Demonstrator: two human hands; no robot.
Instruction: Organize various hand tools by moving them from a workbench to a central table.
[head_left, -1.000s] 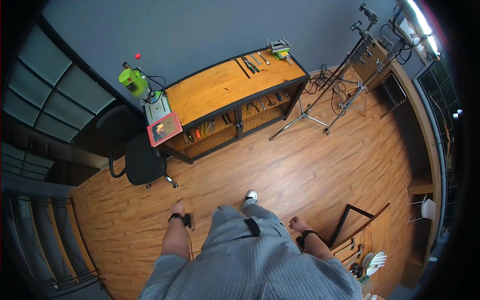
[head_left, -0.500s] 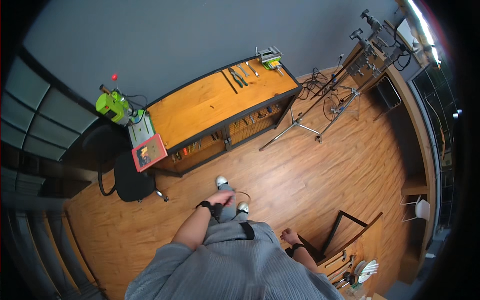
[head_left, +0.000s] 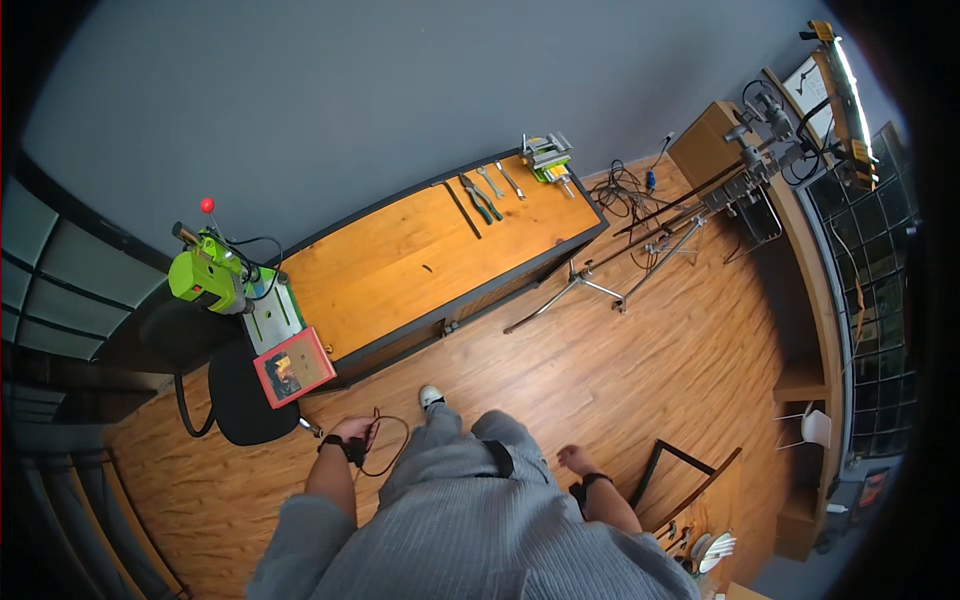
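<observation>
While the person walks over the wood floor [head_left: 620, 380], the green drill [head_left: 205, 278] stands at the far left of the long wooden surface [head_left: 420, 265], by the wall, where its cable can hang down behind. A red box [head_left: 293, 367] leans at the near left edge, just above a black chair [head_left: 240, 405]. The left hand [head_left: 352, 434] hangs low beside the leg with its grip closed on a thin cord [head_left: 390, 445], which loops down in a ring because it is slack. Pliers and wrenches [head_left: 485, 195] lie in a row near the far right end of the surface, easy to pick up. The right hand [head_left: 575, 460] swings free by the hip, fingers loosely spread, holding nothing. Metal stands [head_left: 640, 260] lie on the floor, well apart.
</observation>
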